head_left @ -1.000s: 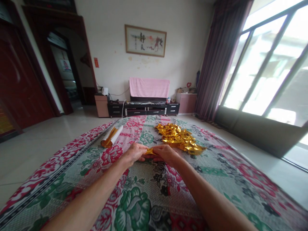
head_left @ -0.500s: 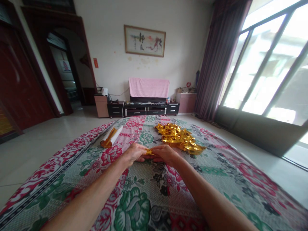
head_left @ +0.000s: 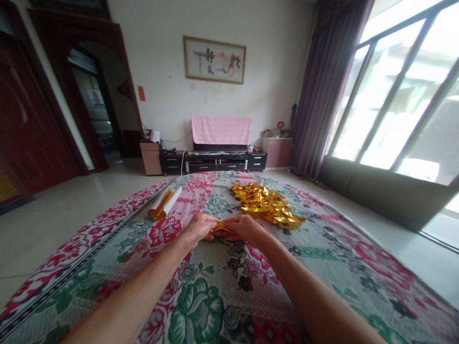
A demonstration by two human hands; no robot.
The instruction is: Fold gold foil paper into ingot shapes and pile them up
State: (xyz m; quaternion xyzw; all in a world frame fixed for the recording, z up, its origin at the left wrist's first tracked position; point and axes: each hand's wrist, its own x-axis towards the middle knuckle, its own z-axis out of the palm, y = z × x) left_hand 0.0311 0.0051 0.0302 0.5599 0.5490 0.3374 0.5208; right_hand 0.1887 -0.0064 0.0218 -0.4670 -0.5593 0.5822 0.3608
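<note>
Head view, left hand [head_left: 201, 228] and right hand [head_left: 245, 228] pinching one foil piece [head_left: 220, 226], one foil pile [head_left: 267, 204]

Our left hand [head_left: 199, 228] and right hand [head_left: 244, 228] meet over floral cloth [head_left: 215, 291], both pinching gold foil piece [head_left: 220, 226] at fingertips. Heap of folded gold foil [head_left: 267, 204] lies just beyond right hand, not touching it. Rolled gold-and-white sheets [head_left: 165, 203] lie further left on cloth. Beyond: dark cabinet [head_left: 215, 165], pink towel [head_left: 221, 129], framed picture [head_left: 214, 59] on wall.

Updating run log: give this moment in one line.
left hand, right hand: pinch small gold foil piece | beyond: gold foil heap
</note>
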